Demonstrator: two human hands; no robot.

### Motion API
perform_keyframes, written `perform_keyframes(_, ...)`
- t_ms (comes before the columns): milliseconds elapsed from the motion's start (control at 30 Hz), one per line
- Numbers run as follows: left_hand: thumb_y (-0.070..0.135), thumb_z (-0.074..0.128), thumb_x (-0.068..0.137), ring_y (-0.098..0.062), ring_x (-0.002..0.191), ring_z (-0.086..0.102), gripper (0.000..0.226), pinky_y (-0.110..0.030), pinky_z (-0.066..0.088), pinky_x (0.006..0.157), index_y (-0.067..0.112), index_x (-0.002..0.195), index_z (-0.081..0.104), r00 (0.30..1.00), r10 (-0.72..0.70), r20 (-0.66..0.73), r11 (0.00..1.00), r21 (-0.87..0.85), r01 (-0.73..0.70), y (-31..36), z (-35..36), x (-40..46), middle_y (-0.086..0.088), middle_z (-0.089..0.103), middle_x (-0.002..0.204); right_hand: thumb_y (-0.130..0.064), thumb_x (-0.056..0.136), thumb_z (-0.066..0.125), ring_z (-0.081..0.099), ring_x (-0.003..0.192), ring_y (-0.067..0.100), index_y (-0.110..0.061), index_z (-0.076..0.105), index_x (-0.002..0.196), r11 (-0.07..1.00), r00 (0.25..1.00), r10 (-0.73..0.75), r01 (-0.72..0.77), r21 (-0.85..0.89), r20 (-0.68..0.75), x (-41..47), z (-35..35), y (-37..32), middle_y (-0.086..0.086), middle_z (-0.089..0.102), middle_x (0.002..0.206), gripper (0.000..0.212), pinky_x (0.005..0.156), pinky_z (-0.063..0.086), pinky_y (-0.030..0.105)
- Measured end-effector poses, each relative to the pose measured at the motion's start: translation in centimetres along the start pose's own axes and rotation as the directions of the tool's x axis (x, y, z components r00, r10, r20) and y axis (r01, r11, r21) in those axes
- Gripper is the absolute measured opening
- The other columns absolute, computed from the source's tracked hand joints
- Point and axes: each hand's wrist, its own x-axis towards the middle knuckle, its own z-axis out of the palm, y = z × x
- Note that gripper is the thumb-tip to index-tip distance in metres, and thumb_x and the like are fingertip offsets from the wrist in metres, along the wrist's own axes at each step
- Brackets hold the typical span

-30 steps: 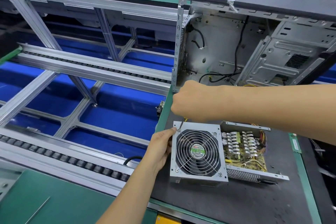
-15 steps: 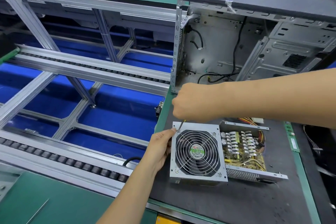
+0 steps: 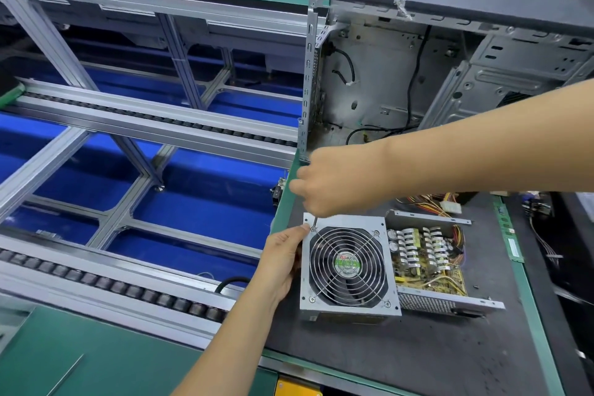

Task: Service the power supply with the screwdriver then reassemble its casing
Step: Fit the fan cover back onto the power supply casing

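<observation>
A grey power supply (image 3: 350, 307) lies on the dark mat, its fan grille facing up and its yellow circuit board (image 3: 427, 264) exposed on the right side. My right hand (image 3: 324, 183) grips a screwdriver (image 3: 315, 222) from above; only the thin shaft shows, its tip on the screw at the fan plate's upper-left corner. My left hand (image 3: 283, 262) holds the casing's left edge, thumb pressed beside that screw. The screwdriver's handle is hidden inside my fist.
An open computer case (image 3: 450, 80) stands behind the power supply with loose black cables inside. A roller conveyor frame (image 3: 144, 125) runs to the left of the mat (image 3: 418, 357). A green memory stick (image 3: 509, 235) and wires lie at the right. A small dark screw (image 3: 476, 287) rests on the mat.
My right hand has turned slightly over the corner screw; the view has shifted a little. The power supply and my left hand stay put.
</observation>
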Motion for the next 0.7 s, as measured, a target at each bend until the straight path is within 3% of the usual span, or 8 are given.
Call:
perform_keyframes(100,0.018,0.057,0.097,-0.016,0.055,0.06,0.03,-0.022,0.048,0.052,0.004,0.074,0.069,1.0,0.013,0.0,1.0,0.0,-0.013,-0.1,0.0,0.0,-0.009,0.069,0.067,0.0,0.084,0.051,0.044,0.066,0.024,-0.011,0.041,0.077,0.996,0.999,-0.032,0.029,-0.083,-0.035,0.1,-0.2,-0.6,0.007,0.042,0.076,0.017,0.05,0.025,0.029)
perform_keyframes(200,0.018,0.057,0.097,-0.018,0.057,0.061,0.03,-0.023,0.05,0.053,-0.003,0.081,0.07,1.0,0.015,-0.008,1.0,0.007,-0.015,-0.1,0.1,0.0,-0.012,0.069,0.071,-0.007,0.089,0.05,0.041,0.054,0.019,-0.013,0.041,0.077,0.884,0.95,0.213,-0.287,0.368,0.228,1.4,-0.4,-0.5,0.003,0.04,0.066,0.015,0.047,0.03,0.026)
perform_keyframes(300,0.019,0.056,0.098,-0.019,0.058,0.061,0.032,-0.026,0.051,0.053,-0.009,0.09,0.069,1.0,0.004,-0.022,1.0,0.02,-0.003,-0.3,0.0,0.1,-0.015,0.068,0.075,-0.011,0.099,0.04,0.037,0.035,0.01,-0.006,0.047,0.079,0.048,0.689,0.022,-0.724,0.688,0.724,2.5,0.5,1.7,0.004,0.048,0.066,0.021,0.032,0.026,0.018)
perform_keyframes(367,0.02,0.056,0.098,-0.017,0.056,0.062,0.03,-0.025,0.052,0.051,-0.001,0.084,0.073,1.0,-0.008,-0.011,1.0,0.011,0.008,-0.4,0.0,0.2,-0.012,0.069,0.072,-0.015,0.1,0.042,0.035,0.033,0.009,-0.004,0.048,0.083,-0.105,0.659,-0.093,-0.752,0.651,0.746,2.1,1.4,2.7,0.007,0.05,0.067,0.021,0.03,0.022,0.014)
perform_keyframes(400,0.02,0.056,0.098,-0.016,0.055,0.062,0.03,-0.024,0.052,0.05,0.004,0.081,0.074,1.0,-0.013,-0.005,1.0,0.013,0.013,-0.3,-0.1,0.2,-0.01,0.07,0.07,-0.015,0.097,0.049,0.036,0.036,0.011,-0.004,0.05,0.079,-0.045,0.687,-0.07,-0.726,0.686,0.723,1.7,1.6,2.7,0.007,0.05,0.066,0.021,0.032,0.024,0.015)
perform_keyframes(467,0.021,0.056,0.098,-0.015,0.052,0.06,0.032,-0.023,0.049,0.049,0.006,0.077,0.074,1.0,-0.017,-0.006,0.999,0.03,0.017,-0.3,-0.1,0.3,-0.009,0.069,0.068,-0.013,0.088,0.06,0.043,0.05,0.017,-0.004,0.054,0.078,0.36,0.8,0.079,-0.579,0.731,0.595,0.8,1.6,1.8,0.008,0.055,0.068,0.016,0.043,0.032,0.021)
perform_keyframes(567,0.023,0.056,0.098,-0.013,0.048,0.046,0.025,-0.023,0.037,0.045,0.002,0.085,0.063,1.0,-0.005,-0.006,0.998,0.067,0.005,-0.3,-0.2,0.5,-0.01,0.055,0.065,-0.006,0.089,0.046,0.043,0.072,0.018,-0.006,0.052,0.104,0.966,0.998,0.016,-0.033,0.255,0.067,-0.2,1.4,0.3,0.009,0.048,0.098,0.016,0.051,0.028,0.026)
perform_keyframes(700,0.025,0.056,0.098,-0.016,0.052,0.038,0.021,-0.025,0.03,0.046,0.006,0.089,0.057,1.0,0.014,-0.001,0.994,0.106,-0.014,-0.2,-0.3,0.6,-0.011,0.044,0.068,0.0,0.083,0.038,0.043,0.073,0.018,-0.014,0.058,0.093,0.938,0.942,-0.282,0.231,-0.257,-0.183,-1.6,1.2,0.5,0.002,0.047,0.087,0.026,0.05,0.031,0.027)
